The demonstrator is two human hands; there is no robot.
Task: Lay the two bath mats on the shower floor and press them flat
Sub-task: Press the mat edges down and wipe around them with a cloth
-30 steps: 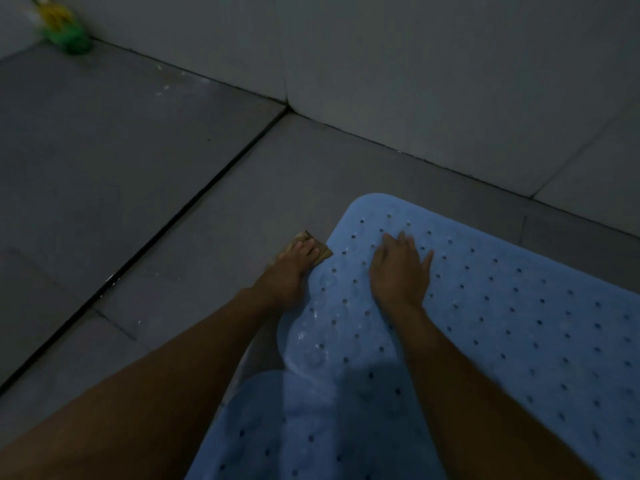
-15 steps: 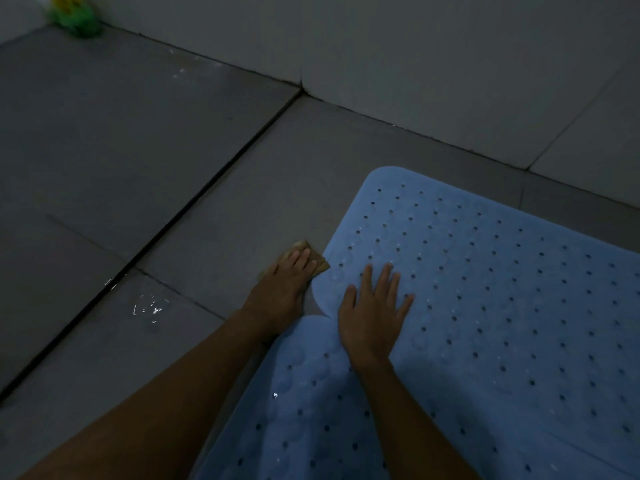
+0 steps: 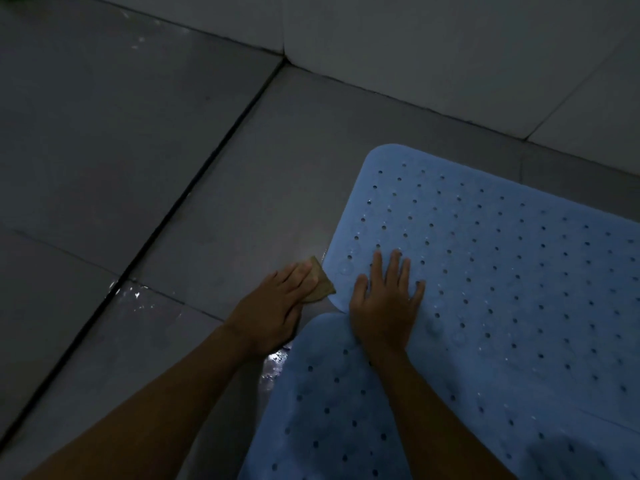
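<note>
Two light blue perforated bath mats lie on the dark grey tiled shower floor (image 3: pixel 121 140). The far mat (image 3: pixel 502 265) lies flat near the wall. The near mat (image 3: pixel 329 403) overlaps its lower left edge. My right hand (image 3: pixel 386 303) presses flat with spread fingers on the seam where the two mats meet. My left hand (image 3: pixel 273 310) rests flat on the floor just left of the mats, its fingers on a small tan scrap (image 3: pixel 318 287).
A light tiled wall (image 3: pixel 450 64) runs along the back, meeting the floor just beyond the far mat. Wet patches (image 3: pixel 273 362) glisten on the tiles beside the near mat. A dark grout line (image 3: pixel 173 209) crosses the floor diagonally at left.
My right hand slid back from the far mat's corner toward the seam between the mats. The view shifted down, so the green object at top left left the frame. My left hand stayed on the scrap.
</note>
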